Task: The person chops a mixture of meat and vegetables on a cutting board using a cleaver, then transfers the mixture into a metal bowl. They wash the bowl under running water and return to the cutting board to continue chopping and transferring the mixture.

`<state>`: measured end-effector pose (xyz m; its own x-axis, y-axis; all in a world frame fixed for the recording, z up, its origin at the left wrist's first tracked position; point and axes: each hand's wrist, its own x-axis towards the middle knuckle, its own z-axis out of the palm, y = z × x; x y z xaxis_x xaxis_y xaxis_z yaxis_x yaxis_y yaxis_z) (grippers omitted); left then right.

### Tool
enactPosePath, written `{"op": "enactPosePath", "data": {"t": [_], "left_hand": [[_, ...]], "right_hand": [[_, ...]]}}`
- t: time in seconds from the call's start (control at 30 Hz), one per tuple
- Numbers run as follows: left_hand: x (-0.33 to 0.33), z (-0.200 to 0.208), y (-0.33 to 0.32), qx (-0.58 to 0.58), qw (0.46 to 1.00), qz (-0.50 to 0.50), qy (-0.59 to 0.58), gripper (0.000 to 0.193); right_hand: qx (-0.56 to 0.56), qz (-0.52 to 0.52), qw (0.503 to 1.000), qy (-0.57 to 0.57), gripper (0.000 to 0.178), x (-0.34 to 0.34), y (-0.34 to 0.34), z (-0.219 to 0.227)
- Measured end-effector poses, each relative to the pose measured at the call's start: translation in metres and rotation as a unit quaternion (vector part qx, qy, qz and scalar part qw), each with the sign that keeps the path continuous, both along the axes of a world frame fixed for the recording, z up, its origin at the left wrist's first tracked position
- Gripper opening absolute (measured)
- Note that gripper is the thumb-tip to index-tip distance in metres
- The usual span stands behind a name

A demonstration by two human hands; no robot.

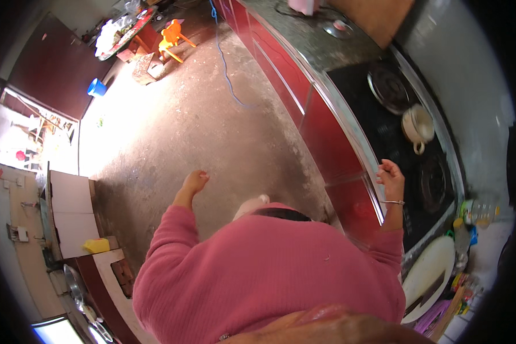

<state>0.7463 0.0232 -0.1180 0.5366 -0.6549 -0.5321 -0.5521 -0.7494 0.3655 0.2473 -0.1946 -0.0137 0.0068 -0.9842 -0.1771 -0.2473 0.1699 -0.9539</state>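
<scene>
My left hand (197,180) hangs in the air above the concrete floor, its fingers loosely curled in and nothing seen in them. At the front edge of the black stove top (355,97), my right hand (390,174) is raised with bent fingers slightly apart, holding nothing that shows. A thin bracelet (393,202) circles the right wrist. Beyond that hand, a cream pot with a handle (417,124) stands on the stove between two coil burners. The round white board (427,281) lies nearer to me, with a dark-bladed knife (433,295) on it.
Red cabinets (332,140) run under the counter along my right. Several bottles (479,212) line the wall. A blue hose (222,60) trails over the floor. Farther off are an orange chair (172,39), a blue bucket (97,88) and a laden table (140,24). A bright doorway opens at left.
</scene>
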Motion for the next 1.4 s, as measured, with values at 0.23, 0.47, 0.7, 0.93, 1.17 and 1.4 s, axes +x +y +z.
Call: {"op": "enactPosePath", "data": {"t": [0.23, 0.47, 0.7, 0.93, 1.17, 1.4], "left_hand": [[0.07, 0.008, -0.052, -0.077, 0.997, 0.015, -0.004, 0.036], [0.119, 0.012, -0.18, -0.197, 0.979, -0.033, 0.03, 0.035], [0.229, 0.037, -0.202, -0.207, 0.975, 0.076, 0.0, 0.035], [0.329, -0.04, -0.124, 0.206, 0.976, 0.069, -0.017, 0.036], [0.492, -0.06, -0.219, 0.104, 0.988, 0.095, -0.059, 0.026], [0.583, 0.067, -0.452, -0.198, 0.976, -0.043, -0.079, 0.018]], "right_hand": [[0.014, 0.122, 0.992, -0.026, 0.027, 0.129, -0.067, 0.014], [0.012, 0.111, 0.993, -0.035, 0.027, 0.206, -0.161, -0.004], [0.056, 0.147, 0.985, -0.067, 0.02, 0.327, -0.277, -0.016], [0.069, 0.264, 0.96, -0.059, 0.023, 0.43, -0.333, -0.002], [0.166, 0.216, 0.962, -0.034, 0.024, 0.52, -0.358, -0.045], [0.233, 0.185, 0.955, 0.004, 0.022, 0.612, -0.38, -0.055]]}}
